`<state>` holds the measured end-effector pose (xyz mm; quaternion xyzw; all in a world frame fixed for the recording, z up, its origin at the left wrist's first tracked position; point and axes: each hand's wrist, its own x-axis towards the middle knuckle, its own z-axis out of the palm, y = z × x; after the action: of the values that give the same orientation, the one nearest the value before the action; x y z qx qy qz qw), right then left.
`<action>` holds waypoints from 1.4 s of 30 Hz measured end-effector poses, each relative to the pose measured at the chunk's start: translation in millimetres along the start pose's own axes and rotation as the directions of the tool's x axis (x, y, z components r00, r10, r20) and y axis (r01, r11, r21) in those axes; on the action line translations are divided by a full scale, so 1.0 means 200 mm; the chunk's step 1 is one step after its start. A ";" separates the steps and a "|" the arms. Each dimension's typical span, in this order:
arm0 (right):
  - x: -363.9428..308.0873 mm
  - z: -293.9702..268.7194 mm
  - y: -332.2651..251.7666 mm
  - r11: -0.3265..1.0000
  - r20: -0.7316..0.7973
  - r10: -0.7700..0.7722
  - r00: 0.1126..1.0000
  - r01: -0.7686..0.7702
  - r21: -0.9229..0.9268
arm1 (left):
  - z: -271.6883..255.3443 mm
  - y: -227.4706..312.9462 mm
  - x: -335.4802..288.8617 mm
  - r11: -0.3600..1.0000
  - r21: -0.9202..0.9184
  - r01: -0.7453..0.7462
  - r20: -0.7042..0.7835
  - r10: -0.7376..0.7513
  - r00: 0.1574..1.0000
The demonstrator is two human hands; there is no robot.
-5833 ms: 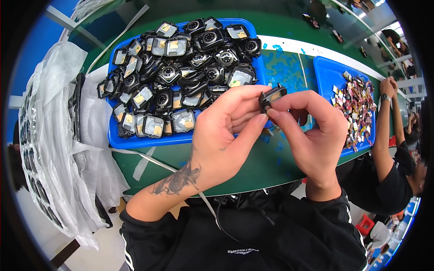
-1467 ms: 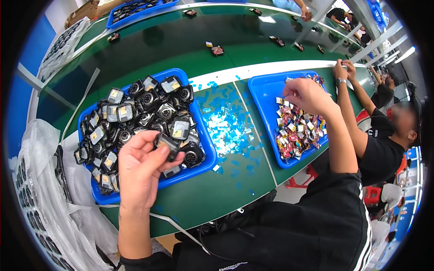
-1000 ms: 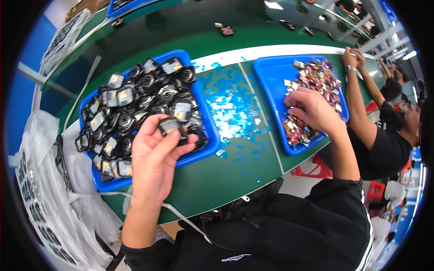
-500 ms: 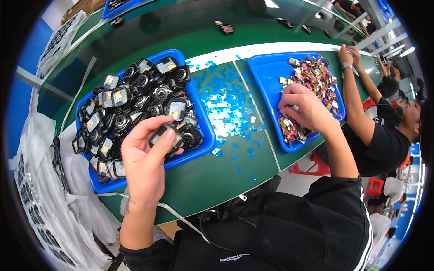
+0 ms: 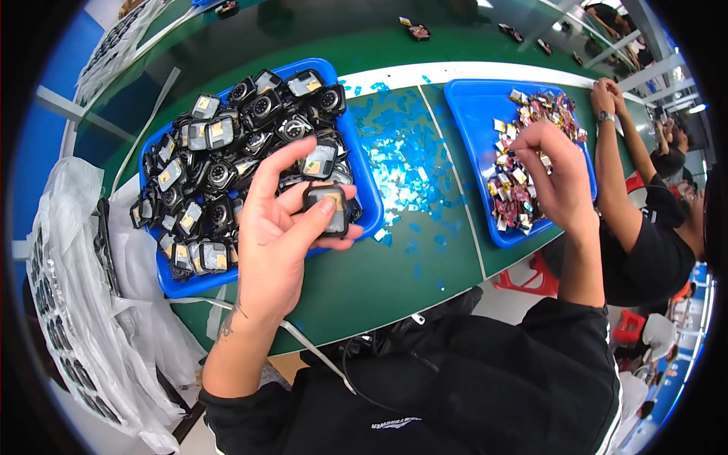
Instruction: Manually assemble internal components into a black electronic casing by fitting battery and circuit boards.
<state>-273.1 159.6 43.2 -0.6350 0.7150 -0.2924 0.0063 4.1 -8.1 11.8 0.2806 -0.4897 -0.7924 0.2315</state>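
Note:
My left hand (image 5: 273, 246) holds a black square-cornered watch case (image 5: 331, 210) between thumb and fingers, its index finger lifted away. A pale yellow patch shows on the case's grey face. Below and behind this hand, a blue tray (image 5: 369, 178) is heaped with similar watch cases (image 5: 220, 174), some showing round dark backs, others grey faces with yellowish patches. My right hand (image 5: 560, 178) hovers over a second blue tray (image 5: 472, 106), fingers curled with the tips close together. Whatever is between them is too small to make out. Small red, yellow and silver parts (image 5: 523, 205) are piled in that tray.
Between the trays, blue film scraps (image 5: 406, 186) lie scattered on the green table (image 5: 364, 292). Several loose pieces (image 5: 415, 30) sit beyond the white strip. A co-worker's arms (image 5: 610, 152) are close at right. Plastic-wrapped stacks (image 5: 76, 303) stand at left, a red stool (image 5: 527, 274) below.
My left hand has moved right, raised its index finger and turned the watch case so its face shows. My right hand has lifted off the small parts. The whole view has shifted slightly.

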 end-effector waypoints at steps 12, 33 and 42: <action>0.23 0.14 -0.38 0.827 0.313 -0.153 0.937 -0.052 0.560 | 0.10 -0.03 0.00 0.824 0.475 -0.311 0.289 0.188 0.939; 0.15 0.30 -0.44 0.823 0.205 0.041 0.978 -0.149 0.549 | 0.07 -0.09 -0.01 0.789 0.466 -0.401 0.118 0.394 0.912; 0.10 0.35 -0.45 0.900 -0.062 -0.334 0.941 0.338 0.274 | 0.06 -0.11 0.01 0.871 0.333 -0.360 0.089 0.351 0.932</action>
<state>-168.6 110.5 31.8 -0.7394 0.5462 -0.3916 0.0411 -7.5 6.7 -4.7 0.2115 -0.6664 -0.6421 0.3144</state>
